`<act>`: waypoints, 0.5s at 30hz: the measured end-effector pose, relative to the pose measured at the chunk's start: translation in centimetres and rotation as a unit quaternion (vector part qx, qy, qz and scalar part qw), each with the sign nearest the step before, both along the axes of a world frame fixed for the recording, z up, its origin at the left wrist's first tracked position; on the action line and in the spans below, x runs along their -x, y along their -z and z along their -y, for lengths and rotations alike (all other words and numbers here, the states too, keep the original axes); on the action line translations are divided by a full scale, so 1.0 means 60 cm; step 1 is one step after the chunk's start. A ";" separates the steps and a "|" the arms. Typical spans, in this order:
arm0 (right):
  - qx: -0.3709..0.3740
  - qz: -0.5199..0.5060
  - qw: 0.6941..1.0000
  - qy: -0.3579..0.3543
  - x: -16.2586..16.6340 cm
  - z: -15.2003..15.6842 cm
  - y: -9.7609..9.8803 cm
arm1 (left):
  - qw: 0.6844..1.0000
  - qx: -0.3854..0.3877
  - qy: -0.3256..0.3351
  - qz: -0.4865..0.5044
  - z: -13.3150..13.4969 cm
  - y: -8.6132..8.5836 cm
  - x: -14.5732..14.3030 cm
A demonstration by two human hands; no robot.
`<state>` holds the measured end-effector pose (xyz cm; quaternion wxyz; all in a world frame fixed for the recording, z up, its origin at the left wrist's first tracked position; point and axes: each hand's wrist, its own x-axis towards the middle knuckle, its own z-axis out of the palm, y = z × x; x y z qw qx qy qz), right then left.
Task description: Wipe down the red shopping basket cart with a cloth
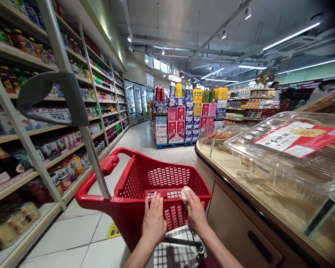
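A red cart (175, 216) stands on a tiled floor in a shop aisle, directly in front of the person, its front corner close to a bench (234, 212) on the right.

The right hand (195, 211) has its fingers curled round a crumpled white cloth (185, 193), pressed to the near rim towards that front corner. The left hand (154, 219) is unclenched, fingers straight and together, laid against the same rim to the left of the cloth; nothing can be seen in its grasp.

Wiping appears to be under way on the near rim. Which parts are done and which are left cannot be told: the red plastic looks alike all over. The far rim and the handle (86, 186) have no hand on them.

The cart lies side-on, its long axis running left to right across the view. The handle end points left and the front end right, towards the bench. A metal pole (93, 149) with a grey loop seems to rise from the handle end. The bunched cloth shows no clear long axis.

Clear plastic boxes (298, 137) sit on the bench. Drinks fill shelves (69, 151) along the left; stacked cartons (177, 124) stand ahead.
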<state>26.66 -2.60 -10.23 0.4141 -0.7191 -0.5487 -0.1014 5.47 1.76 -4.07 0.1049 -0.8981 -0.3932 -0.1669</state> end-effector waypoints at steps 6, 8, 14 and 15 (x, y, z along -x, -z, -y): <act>0.004 -0.055 0.996 0.076 -0.030 0.014 0.015 | 0.999 0.023 0.014 -0.033 0.006 -0.003 0.002; 0.007 -0.063 0.993 0.096 -0.021 0.012 0.016 | 0.999 0.031 0.010 -0.034 0.007 -0.002 0.001; -0.004 0.005 0.998 -0.057 0.028 -0.001 0.009 | 0.998 0.043 0.016 -0.034 0.007 -0.003 0.003; -0.001 -0.009 1.000 -0.023 0.015 0.001 0.009 | 0.998 0.042 0.018 -0.034 0.007 -0.002 0.003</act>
